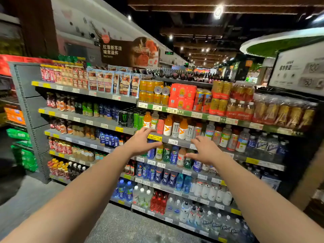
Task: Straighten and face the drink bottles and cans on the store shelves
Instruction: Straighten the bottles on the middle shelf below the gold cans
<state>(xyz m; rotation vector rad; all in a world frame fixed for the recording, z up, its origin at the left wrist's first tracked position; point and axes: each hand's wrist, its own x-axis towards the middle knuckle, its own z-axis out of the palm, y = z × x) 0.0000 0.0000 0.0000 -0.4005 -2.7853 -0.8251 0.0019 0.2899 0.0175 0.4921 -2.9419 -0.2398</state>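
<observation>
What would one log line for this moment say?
left hand: open, empty | right hand: open, empty | both reaching toward drink shelves | nothing held

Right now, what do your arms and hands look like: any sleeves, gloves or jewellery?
Both forearms are bare up to the frame edge, no sleeves showing. The left hand and right hand wear no gloves; I see no rings, watch or wristband.

Hanging brown sign [129, 52] above the shelves: white Chinese characters "红酒新享法 / 暖意盈怀", small "Red wine" beneath. Black cans [124, 118] on the second shelf carry the green Monster claw mark; white cans [175, 129] further right show the same claw in black. Green exit sign [169, 53] under the ceiling, lettering too small. Price tags [172, 141] and the white board [298, 71] at right: unreadable.
</observation>
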